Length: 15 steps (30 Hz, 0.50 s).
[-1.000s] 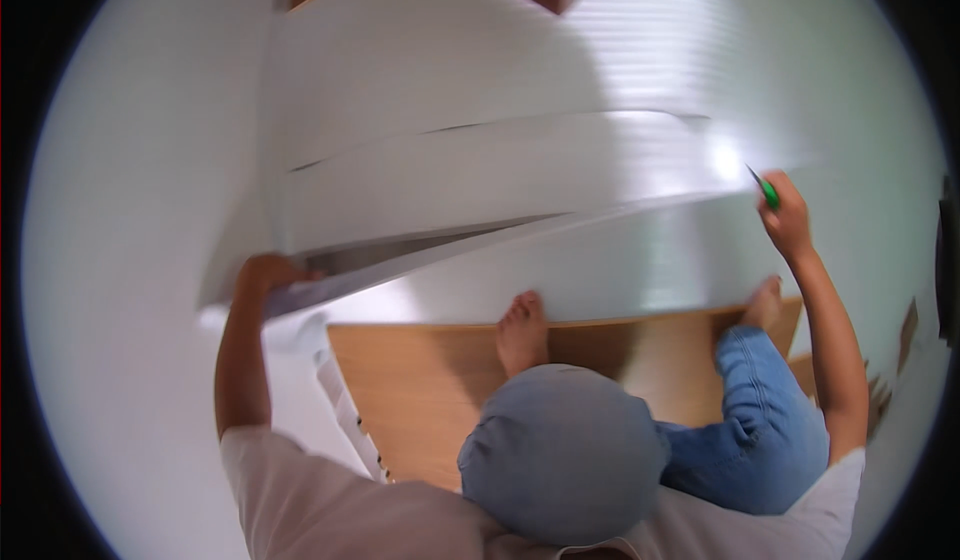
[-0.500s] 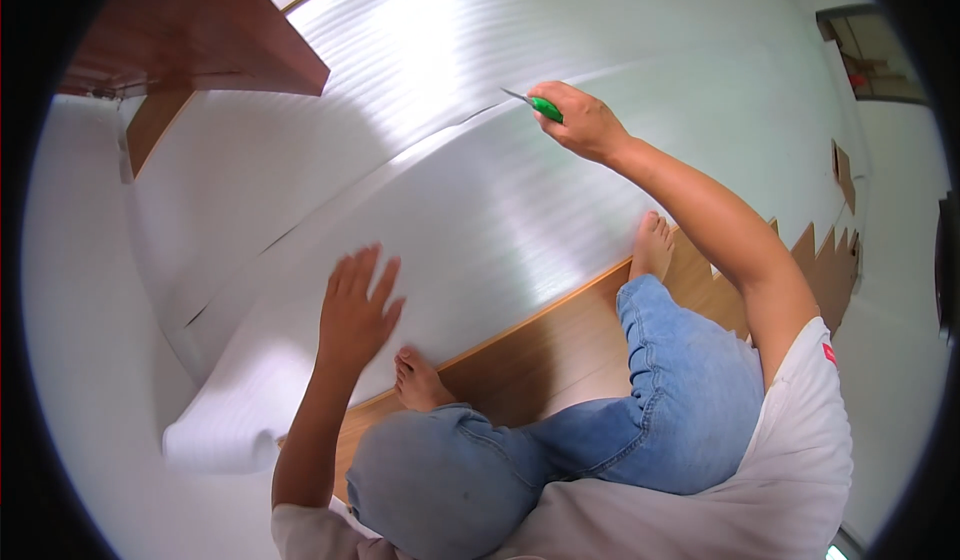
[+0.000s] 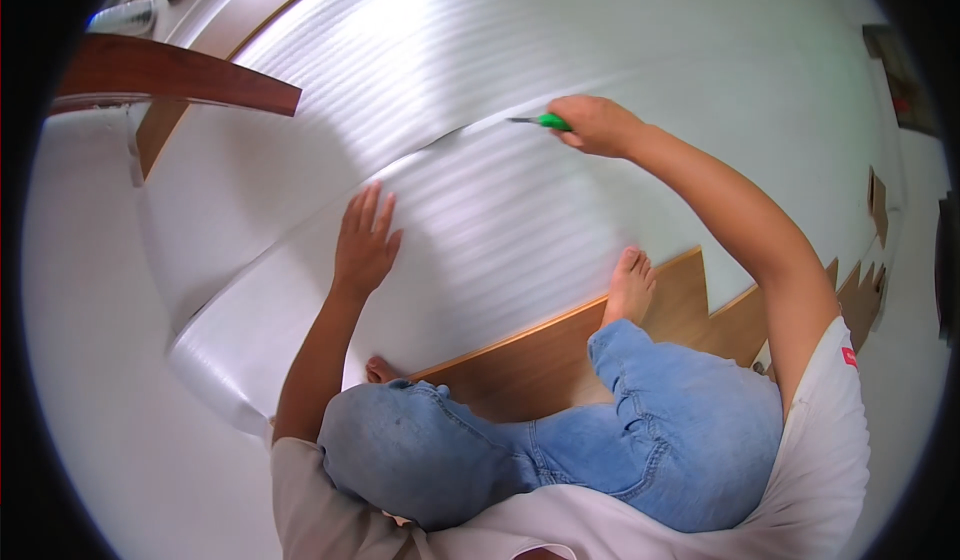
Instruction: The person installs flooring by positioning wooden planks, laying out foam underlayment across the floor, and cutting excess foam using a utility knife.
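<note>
Knife [image 3: 550, 121] points leftward from outstretched right hand [image 3: 600, 126].

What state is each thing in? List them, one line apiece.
Left hand: open, fingers extended, holding nothing; contact with the sheeting unclear.
Right hand: closed around the knife handle.
Green-handled knife: blade exposed, pointing left.
White sheeting: spread out, ridged.
Seam: partly gaping.
Wooden planks: laid, stepped at the right.

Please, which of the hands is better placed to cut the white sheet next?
Likely the right hand: it holds the knife, which points left over the sheet. The left hand is open and holds nothing.
</note>
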Each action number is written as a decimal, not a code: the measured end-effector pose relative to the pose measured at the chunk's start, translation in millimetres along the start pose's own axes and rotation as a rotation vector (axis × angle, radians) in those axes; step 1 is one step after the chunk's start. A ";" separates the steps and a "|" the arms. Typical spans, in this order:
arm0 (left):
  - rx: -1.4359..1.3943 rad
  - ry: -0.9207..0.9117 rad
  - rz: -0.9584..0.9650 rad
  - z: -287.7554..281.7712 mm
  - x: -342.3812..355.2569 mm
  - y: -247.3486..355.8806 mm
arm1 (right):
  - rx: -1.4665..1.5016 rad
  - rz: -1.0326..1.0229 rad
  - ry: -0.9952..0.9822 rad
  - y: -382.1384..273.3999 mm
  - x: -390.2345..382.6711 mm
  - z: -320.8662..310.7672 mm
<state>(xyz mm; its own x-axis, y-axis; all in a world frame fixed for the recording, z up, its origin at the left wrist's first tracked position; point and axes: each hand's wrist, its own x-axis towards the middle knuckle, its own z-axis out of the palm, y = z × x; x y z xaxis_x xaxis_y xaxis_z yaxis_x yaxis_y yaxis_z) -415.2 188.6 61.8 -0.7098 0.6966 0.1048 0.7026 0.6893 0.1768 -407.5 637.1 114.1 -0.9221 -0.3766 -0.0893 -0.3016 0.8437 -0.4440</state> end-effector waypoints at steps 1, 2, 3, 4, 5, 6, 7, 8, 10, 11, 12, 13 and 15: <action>-0.027 -0.011 0.105 -4.8 20.2 10.5 | 0.005 -0.013 -0.006 2.1 14.0 4.1; -0.057 -0.021 0.214 -4.9 39.3 20.5 | -0.030 -0.074 -0.013 3.0 26.7 11.7; -0.057 -0.024 0.202 -0.6 56.9 29.5 | -0.063 -0.134 -0.021 3.4 37.6 19.8; -0.094 -0.015 0.208 4.9 72.4 36.4 | -0.055 -0.143 -0.027 2.4 47.3 27.7; -0.134 -0.004 0.218 13.4 84.9 41.6 | -0.134 -0.110 -0.064 1.9 55.6 33.6; -0.135 -0.009 0.209 21.8 95.0 48.1 | -0.213 -0.075 -0.101 2.3 61.6 38.6; -0.133 -0.005 0.135 34.8 99.5 52.4 | -0.293 -0.069 -0.178 -0.4 65.6 39.9; -0.131 -0.005 0.063 43.2 101.8 51.3 | -0.281 -0.077 -0.187 -2.5 70.7 34.9; -0.102 -0.018 0.039 54.8 100.9 46.7 | -0.297 -0.061 -0.326 -2.5 77.5 24.1; -0.098 -0.002 0.043 59.8 99.7 46.9 | -0.292 -0.057 -0.333 -0.2 77.1 25.5; -0.094 0.014 0.047 64.7 98.5 46.6 | -0.307 -0.050 -0.350 1.2 77.2 27.5; -0.111 0.029 0.040 66.4 100.4 46.6 | -0.319 -0.049 -0.375 3.8 78.2 26.7; -0.119 -0.003 0.038 66.8 98.9 47.2 | -0.288 -0.038 -0.418 3.1 79.4 29.8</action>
<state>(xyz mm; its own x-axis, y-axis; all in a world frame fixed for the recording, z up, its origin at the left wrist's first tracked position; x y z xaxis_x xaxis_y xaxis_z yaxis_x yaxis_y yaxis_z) -448.8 303.3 15.2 -0.6826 0.7225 0.1102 0.7177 0.6341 0.2877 -474.4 598.4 79.1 -0.7510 -0.4804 -0.4529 -0.4424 0.8754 -0.1949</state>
